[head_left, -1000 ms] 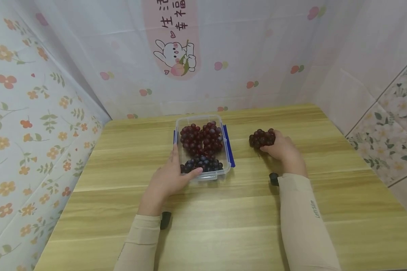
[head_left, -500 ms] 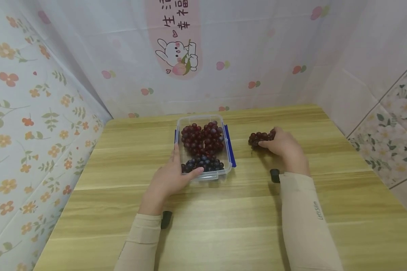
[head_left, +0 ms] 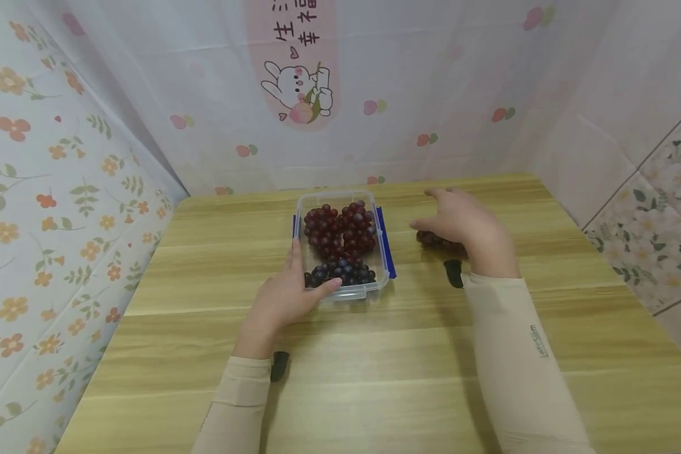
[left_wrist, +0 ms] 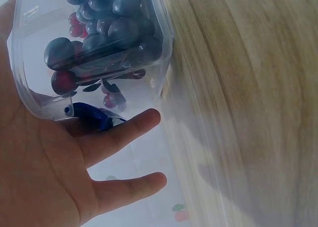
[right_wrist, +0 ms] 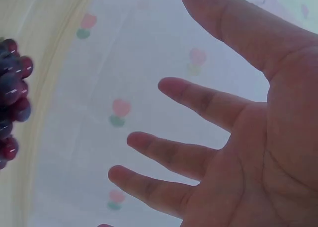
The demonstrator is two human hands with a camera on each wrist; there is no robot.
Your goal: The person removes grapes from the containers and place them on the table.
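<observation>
A clear plastic food container (head_left: 352, 294) with blue side latches (head_left: 386, 246) stands on the table. Inside it lie reddish grapes (head_left: 320, 227) toward the back and dark blue grapes (head_left: 343, 270) at the front. My left hand (head_left: 280, 299) rests at its near left corner, thumb along the front rim and fingers by the left side; in the left wrist view these fingers (left_wrist: 119, 140) are straight and spread. Over a separate bunch of dark red grapes (head_left: 436, 242) hovers my right hand (head_left: 465, 221), fingers spread. The right wrist view shows its palm bare and that bunch apart from the fingers.
The wood-grain table (head_left: 340, 384) ends at the back against a white curtain (head_left: 454, 94) with a rabbit print. Floral cloth (head_left: 51, 221) hangs along the left side, and a panelled floral wall (head_left: 658, 208) borders the right. Small black pieces (head_left: 280, 367) sit at both wrists.
My right hand has let go of the bunch of grapes and risen up and back from it, fingers spreading. The left hand and the container have stayed in place.
</observation>
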